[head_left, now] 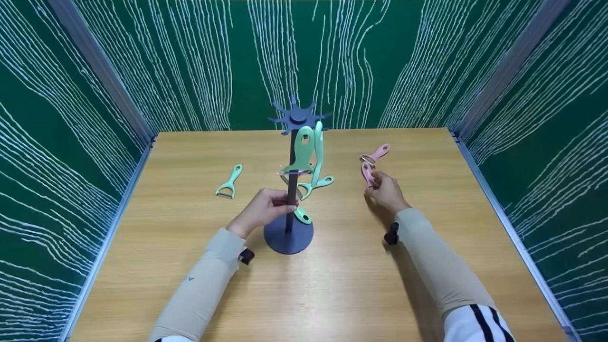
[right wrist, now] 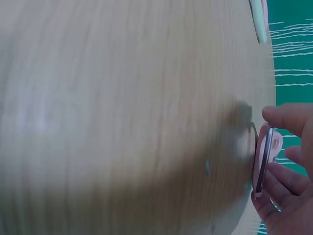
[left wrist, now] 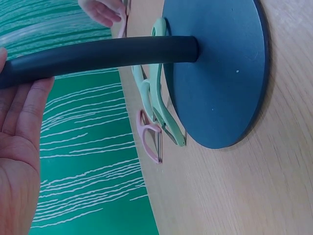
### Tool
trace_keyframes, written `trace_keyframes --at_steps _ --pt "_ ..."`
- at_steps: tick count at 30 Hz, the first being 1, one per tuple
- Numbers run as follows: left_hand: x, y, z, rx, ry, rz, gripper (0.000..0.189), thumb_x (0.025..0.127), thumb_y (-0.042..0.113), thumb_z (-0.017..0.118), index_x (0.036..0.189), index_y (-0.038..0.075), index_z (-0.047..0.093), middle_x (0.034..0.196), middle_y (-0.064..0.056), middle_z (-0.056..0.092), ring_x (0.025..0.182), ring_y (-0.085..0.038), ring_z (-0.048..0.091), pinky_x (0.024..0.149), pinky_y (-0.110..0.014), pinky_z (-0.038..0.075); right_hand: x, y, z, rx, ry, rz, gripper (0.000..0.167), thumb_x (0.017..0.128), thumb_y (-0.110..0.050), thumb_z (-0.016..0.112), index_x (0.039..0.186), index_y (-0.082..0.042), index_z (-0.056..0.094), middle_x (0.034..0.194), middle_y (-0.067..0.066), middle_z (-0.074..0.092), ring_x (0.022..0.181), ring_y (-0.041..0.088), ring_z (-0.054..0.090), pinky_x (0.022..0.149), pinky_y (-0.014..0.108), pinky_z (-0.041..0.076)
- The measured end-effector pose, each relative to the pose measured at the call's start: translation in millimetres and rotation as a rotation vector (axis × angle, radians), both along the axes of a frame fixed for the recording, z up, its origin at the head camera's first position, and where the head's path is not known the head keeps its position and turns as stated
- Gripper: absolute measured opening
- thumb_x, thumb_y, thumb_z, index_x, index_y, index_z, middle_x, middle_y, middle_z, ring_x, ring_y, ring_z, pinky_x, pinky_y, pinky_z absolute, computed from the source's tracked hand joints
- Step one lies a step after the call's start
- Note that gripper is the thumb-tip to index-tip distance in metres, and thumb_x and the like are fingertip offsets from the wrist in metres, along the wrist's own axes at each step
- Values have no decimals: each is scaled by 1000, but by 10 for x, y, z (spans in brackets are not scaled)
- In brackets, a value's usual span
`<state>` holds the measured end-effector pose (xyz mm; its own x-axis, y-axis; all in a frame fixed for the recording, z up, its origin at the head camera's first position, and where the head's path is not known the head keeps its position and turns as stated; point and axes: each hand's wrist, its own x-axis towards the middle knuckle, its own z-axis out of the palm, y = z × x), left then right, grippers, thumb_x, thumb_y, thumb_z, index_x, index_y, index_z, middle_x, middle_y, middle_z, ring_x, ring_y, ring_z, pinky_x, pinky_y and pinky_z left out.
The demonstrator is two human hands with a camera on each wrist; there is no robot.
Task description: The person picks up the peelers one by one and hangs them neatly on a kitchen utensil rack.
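Note:
My left hand (head_left: 263, 209) grips the dark post (left wrist: 112, 51) of a stand with a round base (head_left: 288, 240) and a ring of hooks (head_left: 298, 116) on top. Two green peelers hang from it on the near right side, one showing its flat handle (head_left: 304, 145), the other a narrow handle (head_left: 319, 152). Over to the right, my right hand (head_left: 388, 192) holds a pink peeler (head_left: 366, 172) between thumb and fingers, close over the table. In the right wrist view its pink frame (right wrist: 257, 164) and metal blade face the camera. A second pink peeler (head_left: 381, 152) lies just beyond.
One green peeler (head_left: 231, 183) lies left of the stand. Green peelers lie behind it, with handles showing at the right (head_left: 325, 181) and near the base (head_left: 302, 216). Beside them is a pink peeler (left wrist: 142, 129). Green walls with white lines border the wooden table (head_left: 342, 285).

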<state>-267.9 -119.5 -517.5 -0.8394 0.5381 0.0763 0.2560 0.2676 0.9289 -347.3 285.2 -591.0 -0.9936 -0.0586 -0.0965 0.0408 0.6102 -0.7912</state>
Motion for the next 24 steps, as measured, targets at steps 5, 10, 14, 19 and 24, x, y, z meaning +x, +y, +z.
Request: trace_keyframes --at_steps 5,10,14,19,24 --pt "-11 3 10 4 9 0 20 104 12 75 122 10 82 124 -9 81 116 -24 78 107 -44 61 9 47 34 13 0 55 67 96 7 64 160 7 43 150 34 58 140 46 59 120 55 49" --pt "-14 13 22 6 43 -17 18 103 10 75 119 5 81 122 -13 81 114 -26 78 103 -43 63 23 76 57 91 3 101 71 91 6 65 159 10 42 146 35 60 136 46 61 116 56 52" --pt "-14 15 11 -1 45 -13 18 103 11 75 119 7 82 122 -12 81 115 -25 78 104 -43 63 24 87 51 151 -14 117 71 90 5 68 157 10 45 144 33 62 132 45 63 113 57 52" --pt "-6 7 -2 -15 10 2 19 104 12 74 122 12 82 126 -8 80 119 -24 77 108 -44 61 32 86 42 189 -43 131 67 91 5 69 154 10 49 140 31 65 128 42 63 114 58 52" --pt "-1 9 1 -17 10 0 20 104 12 74 122 11 82 125 -8 80 119 -25 77 108 -45 61 46 84 42 218 -39 143 51 91 7 66 141 10 62 123 25 70 112 37 63 100 49 55"
